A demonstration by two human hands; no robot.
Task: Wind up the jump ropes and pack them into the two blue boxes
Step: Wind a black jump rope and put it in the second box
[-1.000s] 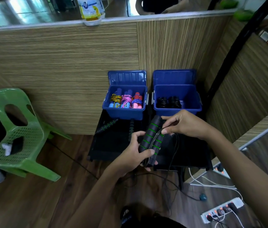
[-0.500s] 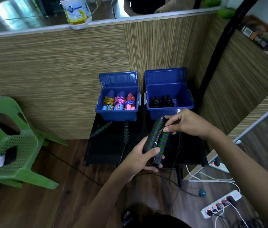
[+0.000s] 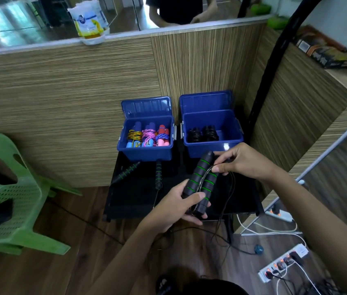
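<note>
The left hand (image 3: 181,204) is wrapped around the lower ends of the two black, green-ringed handles (image 3: 202,179) of a jump rope, held side by side just in front of the right blue box (image 3: 212,133), while the right hand (image 3: 240,161) pinches the thin black cord (image 3: 226,201) at the handles' upper ends. Most of that cord hangs loose from the hands, over the front edge of the black surface (image 3: 134,199) and down to the floor. Left of the right blue box, the other blue box (image 3: 147,139) holds three wound coloured ropes; the right one holds two black bundles. Another unwound rope's handles (image 3: 142,173) lie in front of the left box. The main risk, I judge, is the trailing cord snagging on the surface edge or the cables on the floor, jerking the winding loose; slack turns could also slip off the smooth foam grips. A white container (image 3: 90,22) on the ledge above the boxes bears a label, but its print is probably too blurred to read.
</note>
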